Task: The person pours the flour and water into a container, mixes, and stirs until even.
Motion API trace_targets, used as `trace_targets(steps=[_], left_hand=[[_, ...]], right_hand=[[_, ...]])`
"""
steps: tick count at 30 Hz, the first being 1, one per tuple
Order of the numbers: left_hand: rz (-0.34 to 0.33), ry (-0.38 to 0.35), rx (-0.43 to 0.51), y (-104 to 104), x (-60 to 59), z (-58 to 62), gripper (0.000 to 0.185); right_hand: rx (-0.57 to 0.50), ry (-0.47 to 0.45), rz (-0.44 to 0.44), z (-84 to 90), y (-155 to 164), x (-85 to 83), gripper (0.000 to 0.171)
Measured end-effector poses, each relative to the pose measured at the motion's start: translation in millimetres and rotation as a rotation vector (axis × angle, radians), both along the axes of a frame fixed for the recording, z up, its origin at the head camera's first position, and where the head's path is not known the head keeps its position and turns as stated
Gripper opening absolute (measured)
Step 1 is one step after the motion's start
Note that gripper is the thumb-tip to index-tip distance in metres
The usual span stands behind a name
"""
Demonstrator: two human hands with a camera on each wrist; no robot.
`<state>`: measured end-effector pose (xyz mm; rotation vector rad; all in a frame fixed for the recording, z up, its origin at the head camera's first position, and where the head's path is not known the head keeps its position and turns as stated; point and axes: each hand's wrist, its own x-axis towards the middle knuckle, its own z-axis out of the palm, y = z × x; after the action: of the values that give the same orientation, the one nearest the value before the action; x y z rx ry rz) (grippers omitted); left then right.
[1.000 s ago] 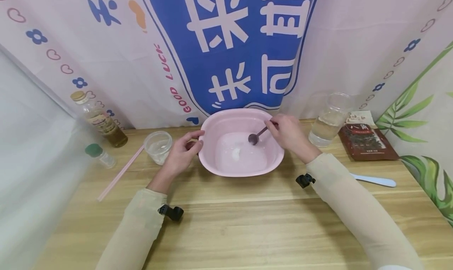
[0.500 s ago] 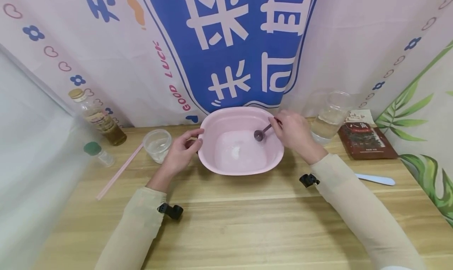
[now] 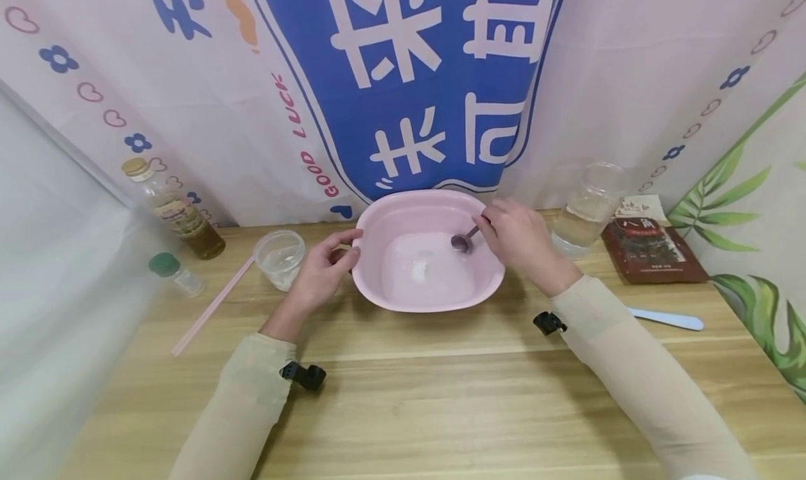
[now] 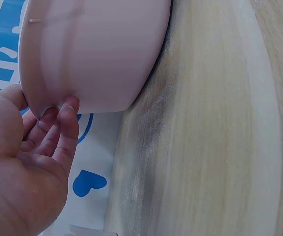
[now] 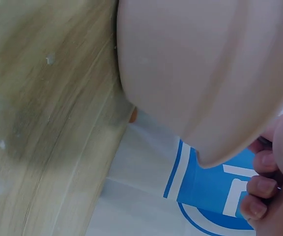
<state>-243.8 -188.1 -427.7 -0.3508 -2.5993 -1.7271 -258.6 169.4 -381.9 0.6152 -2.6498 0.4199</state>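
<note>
A pink plastic basin point(image 3: 390, 299) stands on the table, a whitish patch point(image 3: 420, 271) on its bottom. At its left rim my left hand point(image 3: 324, 270) pinches the edge; the left wrist view shows the thumb over the rim and fingertips point(image 4: 70, 104) bent against the outer wall. My right hand point(image 3: 519, 238) reaches over the right rim and holds a small dark measuring spoon point(image 3: 462, 243) by its handle, bowl inside the basin near the right wall. In the right wrist view its curled fingers point(image 5: 262, 187) show beside the rim, with the spoon's bowl hidden behind the wall.
Left of the basin stand a clear round tub point(image 3: 280, 259), pink chopsticks point(image 3: 213, 306), a green-capped jar point(image 3: 176, 273) and a bottle of amber liquid point(image 3: 182, 217). To the right are a cup of clear liquid point(image 3: 582, 217), a brown packet point(image 3: 655, 252) and a pale blue handle point(image 3: 667, 318).
My right hand has shifted slightly right, carrying the measuring spoon toward the basin's right wall. My left hand stays on the rim.
</note>
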Motion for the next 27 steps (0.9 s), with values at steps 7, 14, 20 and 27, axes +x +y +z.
trace_targets(steps=[7, 14, 20, 27], left_hand=[[0.001, 0.003, 0.006, 0, 0.6, 2.3, 0.04], [-0.002, -0.005, 0.006, 0, 1.0, 1.4, 0.04], [0.0, -0.005, 0.006, 1, 0.7, 2.4, 0.04], [-0.001, -0.004, 0.0, 0, 0.3, 0.9, 0.04]], right_hand=[[-0.098, -0.086, -0.019, 1.5, 3, -0.1, 0.031], [-0.035, -0.032, -0.035, -0.9, 4, 1.2, 0.033], [-0.024, -0.05, -0.046, 0.6, 0, 1.9, 0.03], [-0.266, -0.107, -0.035, -6.5, -12, -0.1, 0.032]])
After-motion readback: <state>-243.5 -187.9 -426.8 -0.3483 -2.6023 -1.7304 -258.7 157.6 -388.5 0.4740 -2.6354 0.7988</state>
